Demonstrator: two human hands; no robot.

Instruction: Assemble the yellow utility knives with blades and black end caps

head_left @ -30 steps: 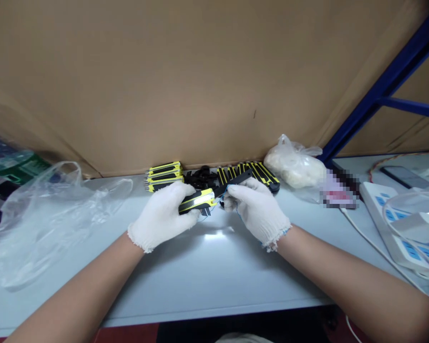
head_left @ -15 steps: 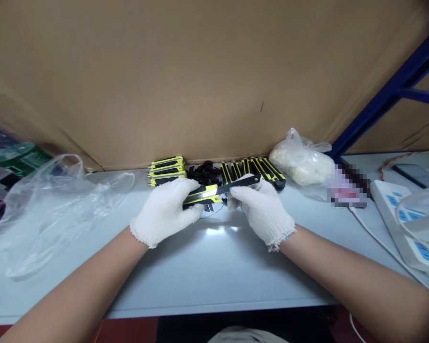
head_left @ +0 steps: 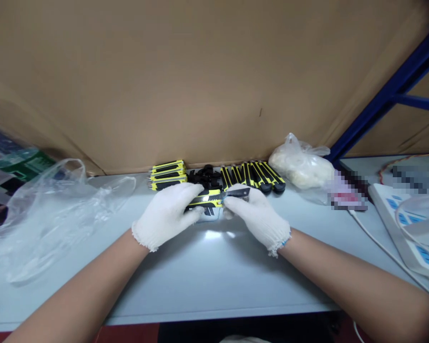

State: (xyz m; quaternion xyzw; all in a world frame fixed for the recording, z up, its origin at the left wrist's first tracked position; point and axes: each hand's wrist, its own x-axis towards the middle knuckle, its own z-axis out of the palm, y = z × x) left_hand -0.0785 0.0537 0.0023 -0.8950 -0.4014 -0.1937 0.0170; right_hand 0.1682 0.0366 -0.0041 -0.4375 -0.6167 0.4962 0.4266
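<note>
At the near edge of a pale grey table, the person's gloved hands are meeting over a yellow-and-black utility knife, which is being held just above the tabletop. The left hand, in a white knit glove, is closing its fingers narrowly around the knife's handle. The right hand, also gloved, is pressing its fingers around the front of the knife, beside a dark blade that is pointing right. Just beyond the hands, a stack of matching knives is lying on the left, small black parts are sitting in the middle, and a row of knives is lying on the right. Further right, a tied plastic bag of whitish contents is resting against a cardboard sheet. A crumpled clear plastic bag is spreading across the left, while a white power strip is lying at the far right.
</note>
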